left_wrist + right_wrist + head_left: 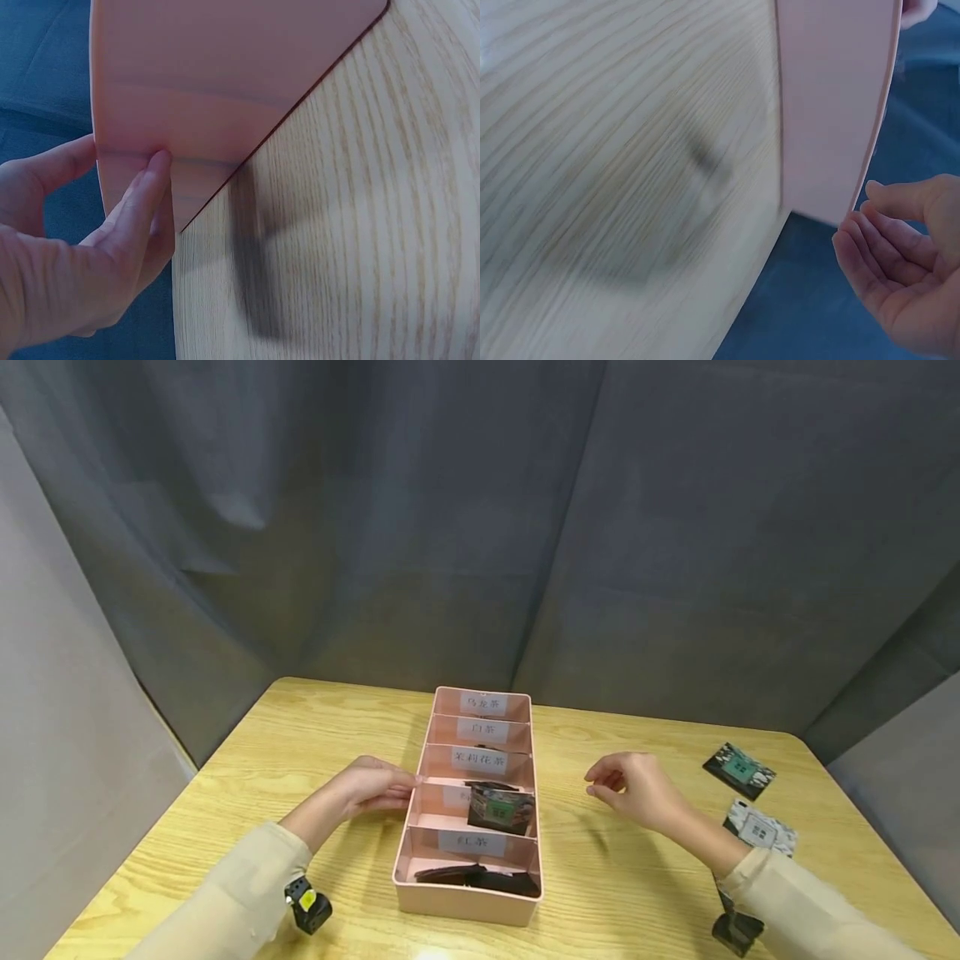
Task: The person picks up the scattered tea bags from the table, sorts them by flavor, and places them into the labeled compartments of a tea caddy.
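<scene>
A long pink divided box (468,903) with paper labels in its compartments stands on the wooden table. At its left wall is my left hand (369,783); in the left wrist view the fingertips press the outer wall while another digit reaches over the rim, pinching it. A dark tea sachet (501,810) with a green label shows tilted in the second compartment from the front. To the right of the box, my right hand (636,787) hovers over the table, fingers loosely curled with nothing between them. Dark sachets (502,882) lie in the front compartment.
On the right of the table lie a green-labelled sachet (739,769) and a white-labelled sachet (761,829), the latter near my right forearm. Sachet edges show in some farther compartments. A dark grey curtain (480,543) hangs behind the table.
</scene>
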Motion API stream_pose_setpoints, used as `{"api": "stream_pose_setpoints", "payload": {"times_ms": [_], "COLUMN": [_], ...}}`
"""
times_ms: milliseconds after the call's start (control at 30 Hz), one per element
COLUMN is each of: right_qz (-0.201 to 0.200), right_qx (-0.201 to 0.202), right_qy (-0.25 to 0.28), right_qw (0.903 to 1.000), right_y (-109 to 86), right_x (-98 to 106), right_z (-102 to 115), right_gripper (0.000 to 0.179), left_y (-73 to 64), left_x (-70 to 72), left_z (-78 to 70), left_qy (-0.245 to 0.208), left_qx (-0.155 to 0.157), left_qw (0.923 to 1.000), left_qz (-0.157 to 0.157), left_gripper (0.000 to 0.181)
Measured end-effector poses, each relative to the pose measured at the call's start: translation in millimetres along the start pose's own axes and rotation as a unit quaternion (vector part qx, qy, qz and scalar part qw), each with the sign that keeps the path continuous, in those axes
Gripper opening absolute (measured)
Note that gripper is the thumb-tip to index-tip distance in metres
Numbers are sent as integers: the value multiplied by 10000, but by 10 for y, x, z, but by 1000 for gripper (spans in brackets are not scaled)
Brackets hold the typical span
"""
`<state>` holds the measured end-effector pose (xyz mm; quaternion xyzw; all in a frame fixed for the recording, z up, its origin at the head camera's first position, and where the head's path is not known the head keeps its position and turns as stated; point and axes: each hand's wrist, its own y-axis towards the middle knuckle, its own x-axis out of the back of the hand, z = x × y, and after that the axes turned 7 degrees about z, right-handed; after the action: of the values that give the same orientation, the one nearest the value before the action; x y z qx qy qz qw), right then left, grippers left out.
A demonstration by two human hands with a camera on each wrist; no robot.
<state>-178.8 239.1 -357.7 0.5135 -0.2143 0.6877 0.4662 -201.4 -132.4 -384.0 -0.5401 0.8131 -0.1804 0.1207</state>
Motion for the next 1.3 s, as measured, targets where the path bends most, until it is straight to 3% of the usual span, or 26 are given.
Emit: {"api": "stream_pose_setpoints", "payload": {"times_ms": [567, 967, 1300], "right_qz": [-166, 261, 755], "right_qx": [-798, -1417, -2064], "right_qy": [-636, -748, -814], "right_qw": [9946, 9867, 9722], "right_y": [-364, -676, -870], "right_x": [167, 268, 406], "right_z": [-626, -1101, -1401], "right_gripper": [4, 14, 24], "left_y": [-11, 6, 18], "left_x": [12, 19, 30], "left_z": [-5, -23, 10], "left_qy": [-46, 31, -6], "left_qx": [34, 57, 33], "left_qw": [10000, 10000, 10000], "left_qz": [-26, -2, 51], "left_gripper": [35, 34, 35]}}
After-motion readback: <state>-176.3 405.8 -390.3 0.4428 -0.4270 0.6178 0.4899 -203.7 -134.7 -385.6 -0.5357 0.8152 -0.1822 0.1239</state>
